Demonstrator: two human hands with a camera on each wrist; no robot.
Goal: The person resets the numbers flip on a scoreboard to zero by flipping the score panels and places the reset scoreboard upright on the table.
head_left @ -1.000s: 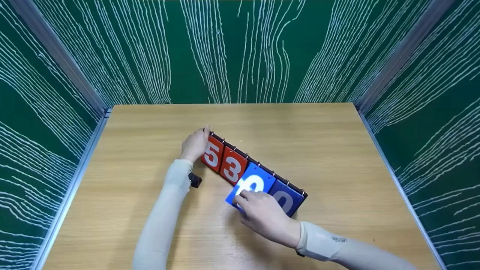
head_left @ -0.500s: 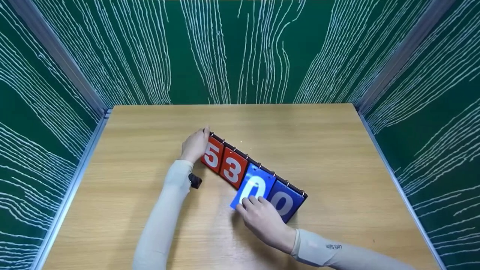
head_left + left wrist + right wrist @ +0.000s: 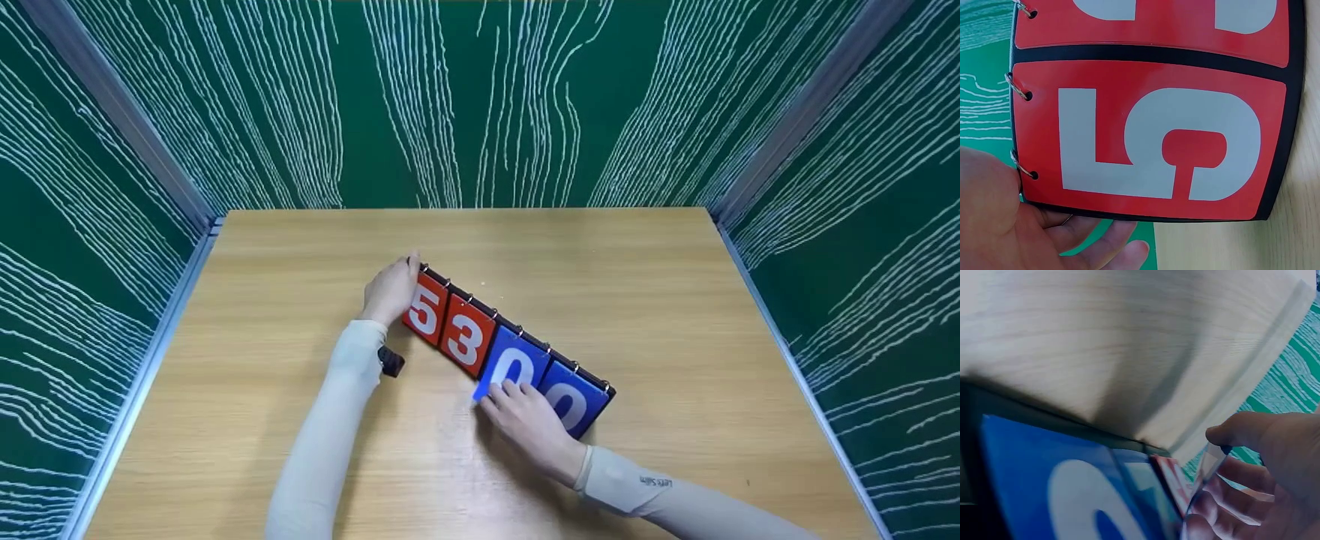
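Observation:
A flip scoreboard (image 3: 466,341) stands slanted across the table, its ringed cards reading 5 and 3 in red, 0 and 0 in blue. My left hand (image 3: 390,291) grips its left end beside the red 5 card (image 3: 1112,129); in the left wrist view the fingers pass behind the board's edge. With thumb and fingers, my right hand (image 3: 531,426) pinches the lower edge of the inner blue card (image 3: 514,364). That card is lifted off the stack, seen nearly edge-on in the right wrist view. The outer blue 0 card (image 3: 1022,467) lies flat, partly behind the hand.
The board stands on a wooden table (image 3: 300,255). Green walls (image 3: 517,97) with white wavy lines enclose the back and both sides, with grey metal posts (image 3: 142,112) at the corners. A black device (image 3: 391,361) sits at the left wrist.
My right hand has moved slightly up and right with the pinched blue card, bringing it closer to the board. The glare on its 0 has faded. The left hand has stayed put.

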